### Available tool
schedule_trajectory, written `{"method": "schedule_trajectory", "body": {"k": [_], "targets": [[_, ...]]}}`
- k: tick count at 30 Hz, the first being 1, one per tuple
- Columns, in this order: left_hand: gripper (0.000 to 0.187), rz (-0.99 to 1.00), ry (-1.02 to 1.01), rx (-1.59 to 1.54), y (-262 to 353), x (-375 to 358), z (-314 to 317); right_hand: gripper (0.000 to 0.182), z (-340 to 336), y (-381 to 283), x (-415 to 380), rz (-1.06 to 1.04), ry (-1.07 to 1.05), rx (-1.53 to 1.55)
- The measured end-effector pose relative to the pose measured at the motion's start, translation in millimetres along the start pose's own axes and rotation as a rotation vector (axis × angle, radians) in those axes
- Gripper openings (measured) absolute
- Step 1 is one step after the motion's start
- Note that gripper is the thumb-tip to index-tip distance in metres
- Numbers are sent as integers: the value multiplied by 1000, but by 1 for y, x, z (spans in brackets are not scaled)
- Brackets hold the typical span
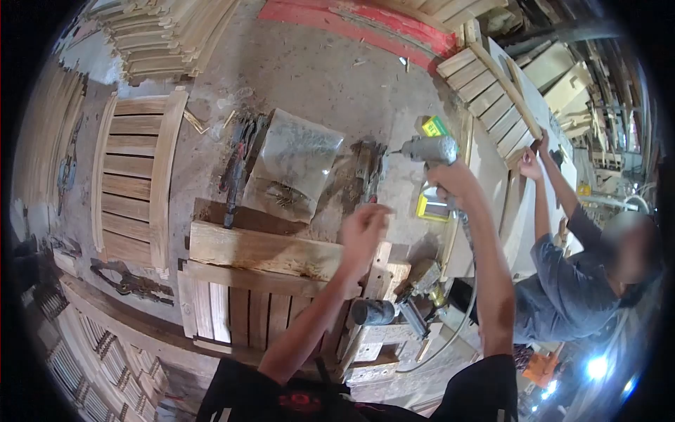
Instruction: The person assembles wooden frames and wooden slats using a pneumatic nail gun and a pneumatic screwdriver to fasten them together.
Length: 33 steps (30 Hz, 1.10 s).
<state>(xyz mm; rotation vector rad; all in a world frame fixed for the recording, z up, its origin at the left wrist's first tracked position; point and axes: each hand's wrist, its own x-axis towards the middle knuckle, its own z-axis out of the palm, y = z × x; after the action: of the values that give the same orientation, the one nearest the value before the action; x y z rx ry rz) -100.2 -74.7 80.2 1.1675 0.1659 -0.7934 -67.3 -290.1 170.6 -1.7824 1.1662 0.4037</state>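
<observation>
My right hand (450, 181) is wrapped round the handle of a grey power driver (427, 149), whose thin bit points left. A hose hangs from its grip. My left hand (367, 226) is raised near the right end of a wooden beam (267, 250), its fingers curled together; whatever they hold, if anything, is too small to make out. Between the beam and the driver lies a clear plastic bag (295, 158) with small dark pieces in it. Below the beam rests a slatted wooden frame (264, 313). Yellow-green boxes (433, 205) lie beneath the driver.
A second slatted frame (130, 179) lies at the left, with stacked slats (158, 35) above it. A nail gun (415, 313) and a dark cylinder (373, 312) are near my left forearm. At the right, a co-worker (576, 274) holds another slatted panel (492, 102).
</observation>
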Motion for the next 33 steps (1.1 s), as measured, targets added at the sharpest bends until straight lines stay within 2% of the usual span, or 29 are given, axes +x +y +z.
{"method": "schedule_trajectory", "body": {"k": [1, 3, 5, 8, 11, 17, 20, 29, 32, 33], "targets": [[18, 226, 156, 167, 7, -13, -21, 11, -1, -1, -1, 16, -8, -11], [19, 270, 449, 518, 26, -18, -75, 5, 2, 5, 1, -24, 10, 53], [22, 382, 539, 703, 15, -6, -122, 4, 6, -3, -6, -32, 30, 53], [29, 461, 589, 1152, 1, 20, -142, 8, 9, -1, -3, -8, 41, 51], [32, 399, 619, 1402, -4, 30, -139, 12, 8, -2, -4, 26, 52, 76], [22, 329, 449, 1172, 6, 27, -153, 15, 8, -1, 0, 24, 22, 111], [18, 487, 541, 1171, 10, 27, -155, 16, 10, -2, -4, -22, 35, 91], [18, 879, 551, 1143, 27, 33, -148, 17, 13, 10, 13, -37, 50, 116], [23, 794, 523, 865, 21, 38, -145, 18, 13, 11, 16, -50, 54, 122], [23, 699, 508, 786, 26, 33, -142, 18, 12, 12, 16, -47, 49, 118]]}}
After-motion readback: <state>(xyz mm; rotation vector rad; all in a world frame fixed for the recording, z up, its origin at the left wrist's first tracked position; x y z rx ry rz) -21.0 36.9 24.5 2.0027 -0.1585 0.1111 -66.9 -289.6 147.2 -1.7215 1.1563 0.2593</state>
